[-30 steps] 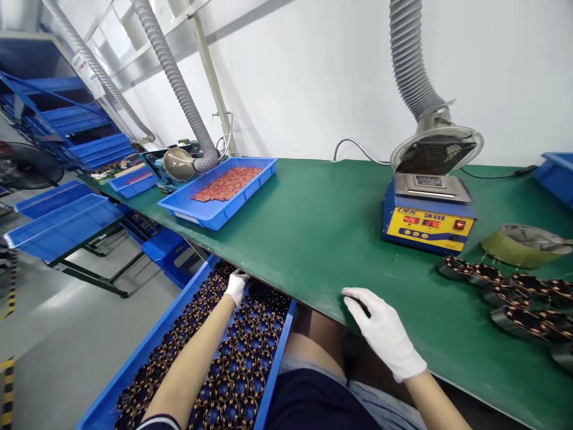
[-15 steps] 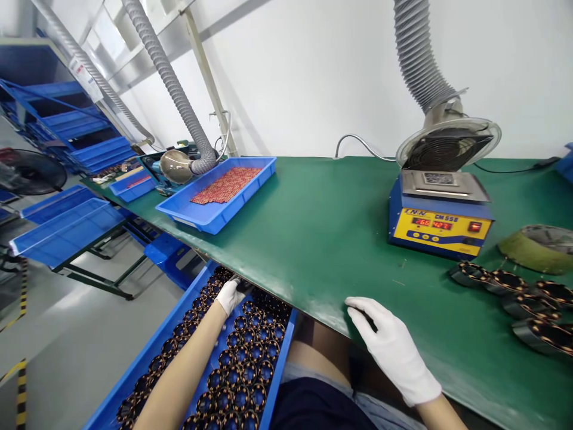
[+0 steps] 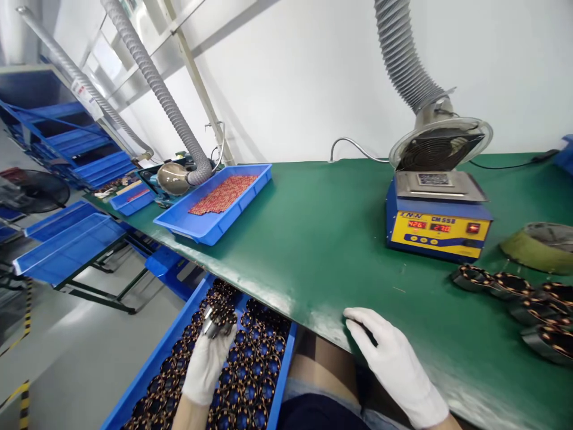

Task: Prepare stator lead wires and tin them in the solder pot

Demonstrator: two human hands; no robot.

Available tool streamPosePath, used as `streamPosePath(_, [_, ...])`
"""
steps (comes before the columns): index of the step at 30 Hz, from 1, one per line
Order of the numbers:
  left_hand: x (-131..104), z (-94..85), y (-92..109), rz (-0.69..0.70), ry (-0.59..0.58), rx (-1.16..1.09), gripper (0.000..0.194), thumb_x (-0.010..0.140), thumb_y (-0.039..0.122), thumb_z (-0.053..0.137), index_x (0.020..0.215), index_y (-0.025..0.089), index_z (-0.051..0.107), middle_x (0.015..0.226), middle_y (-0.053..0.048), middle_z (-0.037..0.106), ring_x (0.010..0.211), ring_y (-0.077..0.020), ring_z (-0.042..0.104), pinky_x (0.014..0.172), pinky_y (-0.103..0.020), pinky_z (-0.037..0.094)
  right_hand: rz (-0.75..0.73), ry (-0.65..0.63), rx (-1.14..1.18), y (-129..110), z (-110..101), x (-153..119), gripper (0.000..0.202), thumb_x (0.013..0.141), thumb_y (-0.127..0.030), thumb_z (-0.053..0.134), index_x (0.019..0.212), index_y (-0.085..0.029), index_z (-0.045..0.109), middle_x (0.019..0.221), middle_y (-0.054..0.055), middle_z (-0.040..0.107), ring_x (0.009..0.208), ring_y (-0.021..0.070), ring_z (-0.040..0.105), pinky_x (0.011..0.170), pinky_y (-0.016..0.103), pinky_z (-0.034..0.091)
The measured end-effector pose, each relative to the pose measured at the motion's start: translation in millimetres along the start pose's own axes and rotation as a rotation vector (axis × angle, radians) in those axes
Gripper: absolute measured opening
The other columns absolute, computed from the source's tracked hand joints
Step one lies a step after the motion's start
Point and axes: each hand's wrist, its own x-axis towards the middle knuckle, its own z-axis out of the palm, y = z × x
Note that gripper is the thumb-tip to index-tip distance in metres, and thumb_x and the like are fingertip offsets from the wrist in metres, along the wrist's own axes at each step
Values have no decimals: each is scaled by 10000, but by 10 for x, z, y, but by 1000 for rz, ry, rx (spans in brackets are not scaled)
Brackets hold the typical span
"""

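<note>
My left hand (image 3: pixel 208 358), in a white glove, is closed around a few ring-shaped stator cores (image 3: pixel 218 318), with grey metal sides and black, copper-spotted rims. It is above a deep blue bin (image 3: pixel 286 364) that holds many of the same dark rings, packed in rows and layers. On the front edge of the green worktop rests my gloved right hand (image 3: pixel 389 358), empty, thumb and fingers apart. To its right several more stator cores (image 3: pixel 544 310) lie on the worktop.
A blue-and-yellow heating unit (image 3: pixel 439 221) with lit red digits stands beneath an extraction hood (image 3: pixel 441 143). Beside it sits a yellow-green ring (image 3: pixel 537 248). A shallow blue tray (image 3: pixel 215 221) with small reddish pieces is on the left. Farther left are blue carts (image 3: pixel 67 245) and a fan (image 3: pixel 33 191).
My left hand has come back from beneath the worktop edge and turned up, now showing stator cores in its grip. My right hand stays on the worktop. The view has shifted slightly.
</note>
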Motion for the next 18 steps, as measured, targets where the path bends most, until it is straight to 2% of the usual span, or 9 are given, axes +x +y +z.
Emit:
streamPosePath(3, [-59,207,385,174,-164,241,385,607,314,839,943,219,678,936,-6,694,902,-236,651,823,-362,541,10,-1,-5,14,4,-6,284,894,-282,440,851,-179,702,879,88,772,786,227,736,734,346,621])
streamPosePath(6, [206,784,654,297,-460,551,308,566,157,827,856,174,723,1067,-50,682,1075,-269,592,1007,-406,429,19,-11,-14,33,12,-21,282,896,-283,437,862,-181,698,885,86,769,792,226,734,747,353,620])
streamPosePath(8, [461,1304,703,331,-660,732,180,628,131,820,759,164,701,967,-41,703,1019,-252,616,1003,-464,423,16,-15,-20,44,16,-33,285,897,-296,437,867,-180,695,886,90,768,787,230,734,757,364,620])
streamPosePath(10, [676,1813,687,340,-787,861,156,756,185,777,671,154,650,797,-10,690,844,-217,659,877,-432,507,8,-18,-25,54,18,-42,288,899,-311,440,868,-182,695,889,95,769,787,235,735,770,375,618])
streamPosePath(12, [785,2178,667,386,-818,908,179,840,225,721,690,169,643,807,-12,685,807,-194,659,820,-378,531,0,-21,-26,64,21,-46,294,901,-324,441,864,-183,697,883,99,769,780,239,737,771,381,618])
streamPosePath(13, [789,2265,667,426,-806,911,154,856,233,707,727,169,650,861,-20,690,836,-194,655,834,-381,528,-3,-21,-26,69,23,-46,299,903,-332,441,862,-183,698,880,101,770,777,242,737,770,383,619])
streamPosePath(15, [695,2199,671,517,-730,889,102,867,264,696,857,168,664,992,-49,682,926,-210,642,882,-416,511,-9,-16,-32,78,26,-43,308,904,-348,442,857,-184,700,878,102,771,773,246,740,766,385,622])
streamPosePath(16, [605,2046,661,564,-671,872,140,883,299,675,937,171,660,1058,-64,667,976,-221,629,911,-438,495,-3,-14,-38,81,27,-40,308,904,-353,444,861,-187,700,884,98,772,776,246,741,769,384,622])
streamPosePath(18, [385,1558,578,629,-534,847,216,919,361,609,1018,172,646,1112,-78,646,1031,-241,606,946,-471,463,12,-24,-53,87,28,-34,305,906,-356,446,866,-195,702,893,88,774,779,242,742,773,378,623])
